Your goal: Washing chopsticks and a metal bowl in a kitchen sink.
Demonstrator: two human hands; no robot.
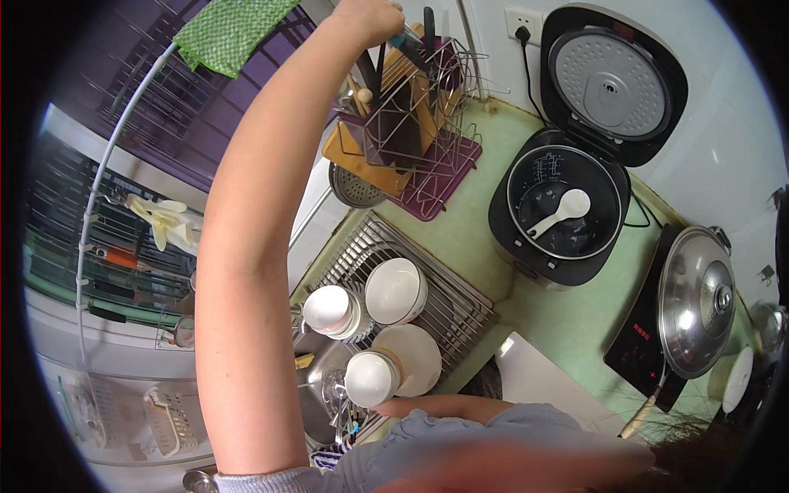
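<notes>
My left hand (373, 21) is at the top, arm outstretched, its fingers closed around a teal-and-dark handle (404, 44) over the wire knife and utensil rack (431, 123). What the handle belongs to is unclear. Wooden boards (357, 157), chopsticks and dark handles stand in that rack. Low in the picture, my right hand (387, 407) is close to a stack of small white bowls (372, 379); its fingers are mostly hidden, so its hold is unclear. More white bowls (396, 291) and cups (327, 307) rest on the metal draining rack (459, 308) over the sink.
An open rice cooker (558, 209) holds a white rice paddle (570, 206). To its right, a lidded pan (696, 302) sits on an induction hob (638, 336). A green mesh cloth (231, 34), gloves (163, 219) and utensils hang from a rail (92, 203) at left.
</notes>
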